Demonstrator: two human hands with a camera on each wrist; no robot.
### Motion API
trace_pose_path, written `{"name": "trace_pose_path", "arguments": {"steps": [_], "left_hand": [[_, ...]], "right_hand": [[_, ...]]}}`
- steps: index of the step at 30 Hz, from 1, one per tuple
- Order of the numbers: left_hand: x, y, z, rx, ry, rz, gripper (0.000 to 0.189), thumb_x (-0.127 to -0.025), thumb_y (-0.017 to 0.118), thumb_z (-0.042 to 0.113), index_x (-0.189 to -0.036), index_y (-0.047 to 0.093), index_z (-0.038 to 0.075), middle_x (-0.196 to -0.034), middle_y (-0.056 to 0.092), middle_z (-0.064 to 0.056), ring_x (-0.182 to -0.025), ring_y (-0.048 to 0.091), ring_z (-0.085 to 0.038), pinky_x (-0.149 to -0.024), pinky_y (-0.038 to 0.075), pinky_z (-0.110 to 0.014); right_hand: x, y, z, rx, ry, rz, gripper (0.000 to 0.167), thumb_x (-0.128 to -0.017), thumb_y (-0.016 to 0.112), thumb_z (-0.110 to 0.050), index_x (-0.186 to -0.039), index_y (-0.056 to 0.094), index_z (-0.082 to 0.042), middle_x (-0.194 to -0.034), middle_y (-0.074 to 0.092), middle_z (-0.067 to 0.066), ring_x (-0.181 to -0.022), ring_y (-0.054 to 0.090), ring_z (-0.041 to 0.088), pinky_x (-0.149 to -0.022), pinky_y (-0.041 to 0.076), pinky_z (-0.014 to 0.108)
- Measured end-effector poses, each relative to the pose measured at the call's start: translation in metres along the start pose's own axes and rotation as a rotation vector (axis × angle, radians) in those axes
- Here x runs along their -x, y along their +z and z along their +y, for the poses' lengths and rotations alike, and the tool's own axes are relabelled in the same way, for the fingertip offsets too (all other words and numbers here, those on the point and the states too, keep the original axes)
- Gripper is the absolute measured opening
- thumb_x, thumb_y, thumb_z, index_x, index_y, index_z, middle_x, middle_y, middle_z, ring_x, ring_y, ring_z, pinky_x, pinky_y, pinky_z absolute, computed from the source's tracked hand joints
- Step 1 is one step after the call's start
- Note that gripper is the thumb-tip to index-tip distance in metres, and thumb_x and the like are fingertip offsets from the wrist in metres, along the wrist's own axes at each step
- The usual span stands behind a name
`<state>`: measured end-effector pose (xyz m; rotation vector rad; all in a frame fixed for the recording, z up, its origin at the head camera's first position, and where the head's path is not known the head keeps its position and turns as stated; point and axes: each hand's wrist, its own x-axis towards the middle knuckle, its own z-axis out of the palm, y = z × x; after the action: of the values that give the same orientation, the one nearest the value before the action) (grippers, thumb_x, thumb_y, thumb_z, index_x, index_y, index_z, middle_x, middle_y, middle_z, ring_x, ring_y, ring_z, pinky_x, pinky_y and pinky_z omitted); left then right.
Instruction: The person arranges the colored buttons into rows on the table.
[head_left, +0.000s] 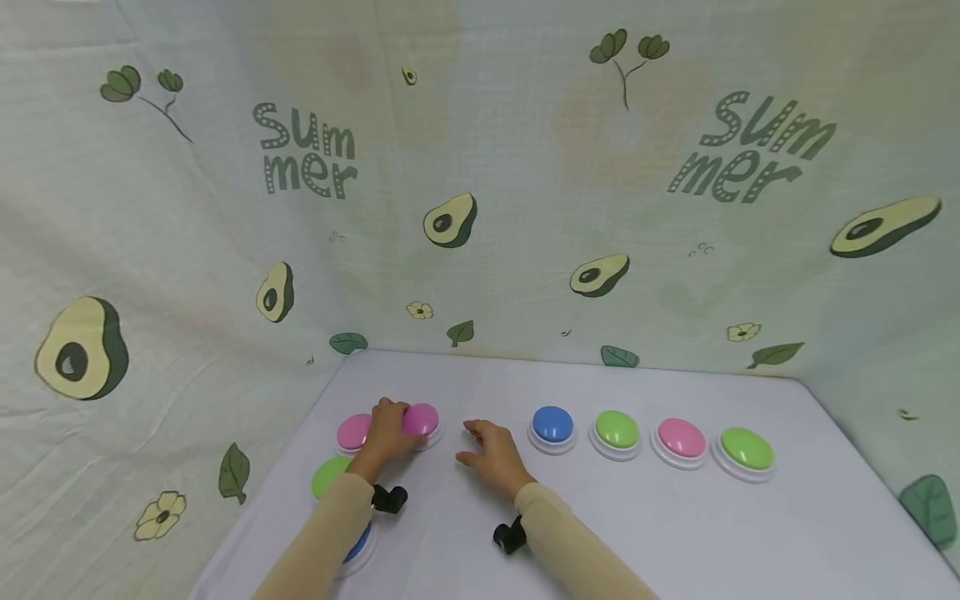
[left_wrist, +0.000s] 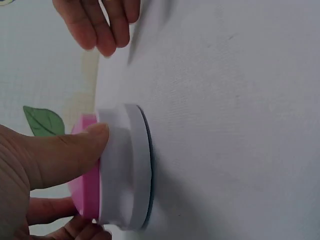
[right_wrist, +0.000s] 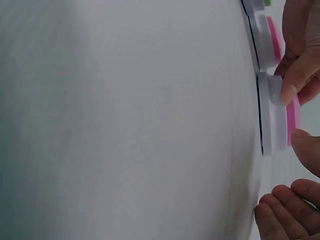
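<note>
A person's left hand (head_left: 387, 433) grips a pink button (head_left: 422, 419) by its sides, seemingly for a steady hold, toward the white worktop's (head_left: 750, 533) far left corner, as the right hand (head_left: 495, 454), empty, thumb and fingers apart, hangs near.

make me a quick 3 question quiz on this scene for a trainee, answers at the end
1. Which colour of button does the left hand grip?
A) green
B) pink
C) blue

2. Fill the gap: in the head view, moving rightwards from the right hand, come a blue button, a green button, a ____ button and a second green button.

3. True or false: the right hand holds no button.

Key:
1: B, the gripped pink button
2: pink
3: true
</note>
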<state>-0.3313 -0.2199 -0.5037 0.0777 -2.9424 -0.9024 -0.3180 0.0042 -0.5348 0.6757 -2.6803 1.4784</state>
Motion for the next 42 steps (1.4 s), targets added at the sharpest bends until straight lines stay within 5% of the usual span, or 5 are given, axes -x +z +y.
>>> {"name": "trace_pose_path", "arguments": {"steps": [9,18,29,42], "left_hand": [[0.018,0.010,0.000,0.157,0.101,-0.063,0.064,-0.077,0.095,0.013,-0.133,0.067,-0.002,-0.106,0.059,-0.008,-0.097,0.056,-0.022,-0.087,0.055,-0.041],[0.020,0.019,0.000,0.302,0.160,-0.081,0.062,-0.075,0.095,0.005,-0.129,0.066,-0.004,-0.130,0.068,-0.021,-0.123,0.066,-0.040,-0.103,0.055,-0.049],[0.026,0.020,0.012,0.345,0.166,-0.074,0.062,-0.075,0.095,0.006,-0.129,0.068,-0.005,-0.129,0.070,-0.022,-0.122,0.067,-0.039,-0.101,0.057,-0.046],[0.038,0.034,0.038,0.412,0.206,-0.105,0.060,-0.078,0.092,0.002,-0.132,0.066,-0.007,-0.132,0.068,-0.025,-0.126,0.064,-0.040,-0.099,0.058,-0.042]], "right_hand": [[-0.004,0.006,0.003,0.044,0.016,0.009,0.057,-0.090,0.084,-0.013,-0.138,0.061,0.009,-0.138,0.064,0.026,-0.132,0.059,0.042,-0.111,0.048,0.055],[-0.003,0.010,0.002,0.045,-0.034,0.068,0.053,-0.085,0.086,-0.009,-0.130,0.066,0.008,-0.129,0.070,0.023,-0.124,0.066,0.038,-0.108,0.051,0.053],[0.002,0.000,-0.001,-0.027,-0.013,0.095,0.055,-0.081,0.089,-0.009,-0.128,0.067,0.009,-0.125,0.072,0.024,-0.117,0.070,0.037,-0.100,0.057,0.050],[0.029,-0.028,0.004,-0.100,0.030,0.099,0.056,-0.086,0.087,-0.008,-0.133,0.063,0.009,-0.135,0.066,0.026,-0.127,0.064,0.041,-0.104,0.054,0.048]]}}
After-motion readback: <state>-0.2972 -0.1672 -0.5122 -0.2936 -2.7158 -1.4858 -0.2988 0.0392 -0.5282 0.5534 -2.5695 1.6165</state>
